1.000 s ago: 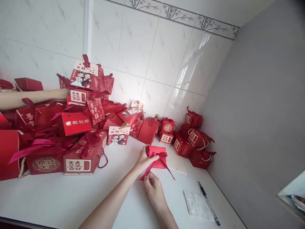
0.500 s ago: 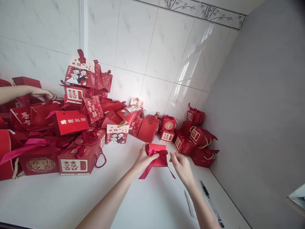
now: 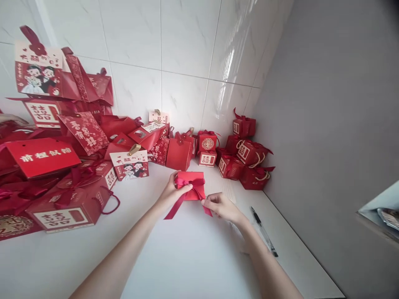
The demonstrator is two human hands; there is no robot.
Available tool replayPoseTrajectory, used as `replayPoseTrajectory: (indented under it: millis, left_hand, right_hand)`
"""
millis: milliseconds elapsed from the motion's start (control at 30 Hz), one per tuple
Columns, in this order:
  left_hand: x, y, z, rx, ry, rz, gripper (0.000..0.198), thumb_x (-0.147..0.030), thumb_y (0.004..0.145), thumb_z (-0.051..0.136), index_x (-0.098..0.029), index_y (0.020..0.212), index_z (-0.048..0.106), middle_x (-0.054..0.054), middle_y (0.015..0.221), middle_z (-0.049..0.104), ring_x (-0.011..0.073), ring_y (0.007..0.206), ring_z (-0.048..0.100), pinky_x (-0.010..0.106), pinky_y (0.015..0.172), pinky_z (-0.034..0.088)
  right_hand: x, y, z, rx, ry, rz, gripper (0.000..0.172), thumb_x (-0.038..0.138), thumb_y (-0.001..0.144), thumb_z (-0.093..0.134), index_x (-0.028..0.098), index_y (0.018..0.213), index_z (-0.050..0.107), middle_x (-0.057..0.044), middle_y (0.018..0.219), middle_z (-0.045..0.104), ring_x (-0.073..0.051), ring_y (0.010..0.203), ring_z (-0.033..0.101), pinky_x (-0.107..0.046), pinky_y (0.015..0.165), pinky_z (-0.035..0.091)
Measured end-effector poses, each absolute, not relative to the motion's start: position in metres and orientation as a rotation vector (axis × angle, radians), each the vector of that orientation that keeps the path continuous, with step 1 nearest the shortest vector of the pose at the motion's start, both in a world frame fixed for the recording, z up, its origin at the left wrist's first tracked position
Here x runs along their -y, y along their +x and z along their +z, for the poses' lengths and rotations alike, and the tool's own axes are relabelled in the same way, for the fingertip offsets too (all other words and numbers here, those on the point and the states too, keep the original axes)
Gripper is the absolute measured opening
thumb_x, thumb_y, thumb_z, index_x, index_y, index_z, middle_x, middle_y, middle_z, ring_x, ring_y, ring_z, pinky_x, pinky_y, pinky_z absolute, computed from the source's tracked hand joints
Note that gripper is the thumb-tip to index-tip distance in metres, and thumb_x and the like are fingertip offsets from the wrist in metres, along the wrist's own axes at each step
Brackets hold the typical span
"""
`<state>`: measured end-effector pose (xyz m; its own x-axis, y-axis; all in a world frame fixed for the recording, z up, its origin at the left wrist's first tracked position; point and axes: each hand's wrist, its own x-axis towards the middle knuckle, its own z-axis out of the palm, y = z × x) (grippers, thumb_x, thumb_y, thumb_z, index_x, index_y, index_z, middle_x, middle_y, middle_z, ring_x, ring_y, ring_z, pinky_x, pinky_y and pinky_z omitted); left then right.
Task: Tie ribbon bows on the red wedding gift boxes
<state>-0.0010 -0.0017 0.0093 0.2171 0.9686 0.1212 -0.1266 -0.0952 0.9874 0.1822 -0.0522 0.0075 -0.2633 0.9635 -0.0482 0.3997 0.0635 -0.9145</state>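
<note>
A small red gift box (image 3: 192, 179) with a dark red ribbon (image 3: 199, 192) sits on the white table (image 3: 187, 257) in front of me. My left hand (image 3: 173, 189) grips the box's left side, thumb pressing on the ribbon knot. My right hand (image 3: 220, 205) pinches the ribbon's right tail close to the box. The other ribbon tail (image 3: 173, 208) trails down to the left over the tabletop.
A big heap of red gift boxes and bags (image 3: 62, 158) fills the left. Smaller red boxes (image 3: 246, 160) crowd the back right corner. A black pen (image 3: 263, 231) and a lined sheet of paper (image 3: 225, 187) lie to the right. A grey wall (image 3: 327, 124) closes off the right side.
My right hand moved from the ribbon's lower left tail to its right tail and pinched it. My view swung closer, and another person's arm at the far left went out of view.
</note>
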Motion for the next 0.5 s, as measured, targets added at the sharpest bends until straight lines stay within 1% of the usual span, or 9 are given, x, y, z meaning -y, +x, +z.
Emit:
replayPoseTrajectory:
  millis: [100, 233, 367, 500]
  left_hand:
    - [0.0035, -0.0044, 0.0115, -0.858, 1.316, 1.122, 0.051, -0.031, 0.066, 0.071, -0.022, 0.109, 0.045, 0.004, 0.105, 0.06, 0.0195, 0.097, 0.059, 0.028, 0.08, 0.047]
    - [0.0038, -0.008, 0.0116, -0.86, 1.326, 1.099, 0.058, -0.031, 0.067, 0.07, -0.022, 0.116, 0.042, 0.005, 0.103, 0.06, 0.0201, 0.097, 0.059, 0.03, 0.08, 0.047]
    - [0.0035, -0.0083, 0.0122, -0.866, 1.304, 1.086, 0.06, -0.03, 0.067, 0.07, -0.024, 0.119, 0.04, 0.005, 0.102, 0.06, 0.02, 0.096, 0.06, 0.031, 0.08, 0.047]
    - [0.0043, -0.0081, 0.0135, -0.861, 1.294, 1.076, 0.061, -0.03, 0.065, 0.072, -0.023, 0.117, 0.041, 0.004, 0.102, 0.061, 0.0194, 0.097, 0.059, 0.03, 0.082, 0.046]
  right_hand:
    - [0.0533, 0.1821, 0.0069, 1.722, -1.293, 1.231, 0.037, 0.046, 0.073, 0.059, 0.017, 0.054, 0.049, 0.004, 0.047, 0.046, -0.005, 0.037, 0.031, -0.019, 0.035, 0.025]
    - [0.0554, 0.1826, 0.0072, 1.701, -1.225, 1.329, 0.031, 0.04, 0.075, 0.058, 0.017, 0.057, 0.047, 0.006, 0.045, 0.043, -0.005, 0.036, 0.032, -0.018, 0.035, 0.025]
    - [0.0582, 0.1845, 0.0091, 1.746, -1.24, 1.39, 0.022, 0.034, 0.074, 0.058, 0.017, 0.061, 0.051, 0.007, 0.046, 0.042, -0.005, 0.038, 0.032, -0.017, 0.034, 0.026]
    - [0.0596, 0.1847, 0.009, 1.829, -1.299, 1.437, 0.016, 0.031, 0.071, 0.056, 0.017, 0.063, 0.054, 0.006, 0.05, 0.044, -0.006, 0.041, 0.034, -0.016, 0.033, 0.028]
